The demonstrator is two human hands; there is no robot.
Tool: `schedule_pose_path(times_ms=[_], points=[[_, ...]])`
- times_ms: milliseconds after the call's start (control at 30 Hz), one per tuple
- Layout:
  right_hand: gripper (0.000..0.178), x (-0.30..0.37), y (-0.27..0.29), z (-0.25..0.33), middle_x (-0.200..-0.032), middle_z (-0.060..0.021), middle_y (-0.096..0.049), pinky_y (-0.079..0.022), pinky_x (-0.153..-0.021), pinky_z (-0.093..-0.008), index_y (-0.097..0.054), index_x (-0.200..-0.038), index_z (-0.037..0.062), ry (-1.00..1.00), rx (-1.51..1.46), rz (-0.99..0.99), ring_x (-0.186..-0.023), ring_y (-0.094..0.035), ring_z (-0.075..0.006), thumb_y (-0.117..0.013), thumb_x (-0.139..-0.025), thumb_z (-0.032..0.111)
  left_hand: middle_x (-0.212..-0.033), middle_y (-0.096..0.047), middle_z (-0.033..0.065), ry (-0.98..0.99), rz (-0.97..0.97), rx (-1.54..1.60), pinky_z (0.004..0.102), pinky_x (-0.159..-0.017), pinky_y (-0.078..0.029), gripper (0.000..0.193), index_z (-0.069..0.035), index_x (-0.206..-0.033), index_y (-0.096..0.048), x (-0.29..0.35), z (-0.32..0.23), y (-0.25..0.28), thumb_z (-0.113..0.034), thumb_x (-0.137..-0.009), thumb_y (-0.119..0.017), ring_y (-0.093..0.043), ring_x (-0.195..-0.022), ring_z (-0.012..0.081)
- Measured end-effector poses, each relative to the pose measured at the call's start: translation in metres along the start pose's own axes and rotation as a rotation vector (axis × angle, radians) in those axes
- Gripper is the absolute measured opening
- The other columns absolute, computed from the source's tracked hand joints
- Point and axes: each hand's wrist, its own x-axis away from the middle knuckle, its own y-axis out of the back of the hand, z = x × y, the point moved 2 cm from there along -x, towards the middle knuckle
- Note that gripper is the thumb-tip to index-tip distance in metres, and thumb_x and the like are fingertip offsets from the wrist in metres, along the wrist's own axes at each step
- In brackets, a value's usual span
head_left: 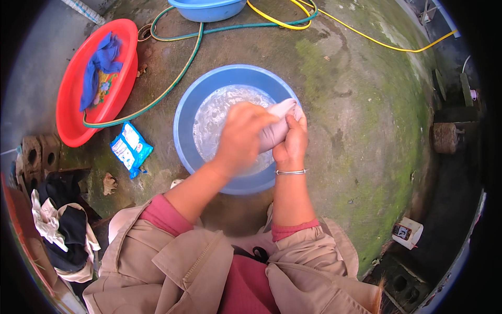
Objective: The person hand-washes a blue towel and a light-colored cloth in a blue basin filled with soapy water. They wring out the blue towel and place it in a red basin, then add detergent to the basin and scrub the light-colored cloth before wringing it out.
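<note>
A bunched piece of pale pink cloth [273,134] is held over a blue basin [181,131] of foamy water [209,118]. My right hand [294,141], with a silver bangle at its wrist, is closed around the cloth's right side, above the basin's right rim. Its thumb points up along the fabric. My left hand [241,137] is at the left side of the cloth, over the water. Motion smears its fingers, so their grip on the fabric does not show clearly.
At the upper left, a red basin [63,99] leans against the wall with blue cloth [99,68] in it. A blue-white packet [130,149] lies on the floor. A green hose [180,81], a yellow hose [366,36] and another blue basin [209,13] are farther off; clothes [70,230] lie left.
</note>
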Motion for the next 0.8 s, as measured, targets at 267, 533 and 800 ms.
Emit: schedule_pose_path(times_ms=[267,533,800], points=[[0.034,0.03,-0.016,-0.03,-0.098,-0.007,-0.054,-0.042,-0.078,-0.0281,-0.048,-0.104,0.0048,-0.289,-0.008,0.094,-0.09,-0.052,-0.0164,-0.038,-0.087,0.033,-0.078,-0.054,0.0112,0.317,-0.089,0.017,0.0321,-0.065,-0.043,0.014,-0.004,-0.086,-0.057,-0.007,0.013,-0.005,-0.008,-0.075,-0.051,-0.052,-0.07,0.0247],[0.029,0.014,-0.011,-0.011,-0.092,-0.0077,-0.053,-0.043,-0.069,-0.0289,-0.052,-0.093,0.0023,-0.383,-0.209,0.53,-0.082,-0.052,-0.0169,-0.044,-0.084,0.029,-0.074,-0.059,0.0137,0.515,-0.006,0.128,0.0358,-0.059,-0.046,0.015,-0.007,-0.089,-0.055,0.003,-0.006,-0.023,-0.013,-0.078,-0.048,-0.058,-0.069,0.0278],[0.02,0.032,0.015,-0.048,-0.088,-0.0055,-0.054,-0.043,-0.072,-0.0309,-0.05,-0.089,0.0066,-0.28,0.275,-0.099,-0.084,-0.052,-0.0169,-0.046,-0.082,0.025,-0.061,-0.054,0.0139,0.849,-0.051,0.231,0.0347,-0.05,-0.043,0.017,-0.009,-0.094,-0.052,0.007,0.03,-0.019,-0.015,-0.079,-0.047,-0.054,-0.053,0.0254]])
